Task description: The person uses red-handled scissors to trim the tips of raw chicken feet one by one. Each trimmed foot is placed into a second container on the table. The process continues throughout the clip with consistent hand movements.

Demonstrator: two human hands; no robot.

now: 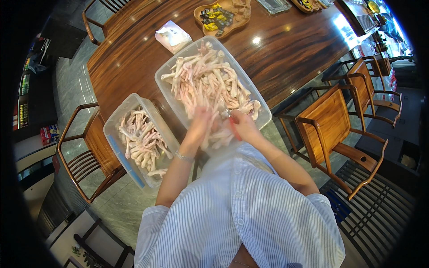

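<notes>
Raw chicken feet (211, 73) fill a large clear plastic bin (265, 115) in front of me at the table edge. My right hand (246, 126) grips scissors (235, 129) with red handles over the bin's near end; their blades are partly hidden among the feet. Beside it my left hand (202, 117), blurred, reaches onto the chicken feet; whether its fingers hold one is unclear. To the left, a smaller clear bin (164, 120) with a blue strip holds more chicken feet (142, 134).
The bins stand at a polished wooden table (127, 67). Beyond the large bin are a tissue pack (172, 38), a carved wooden tray (243, 20) of wrapped pieces and a glass dish (274, 6). Wooden armchairs flank me, one left (104, 140) and one right (325, 124).
</notes>
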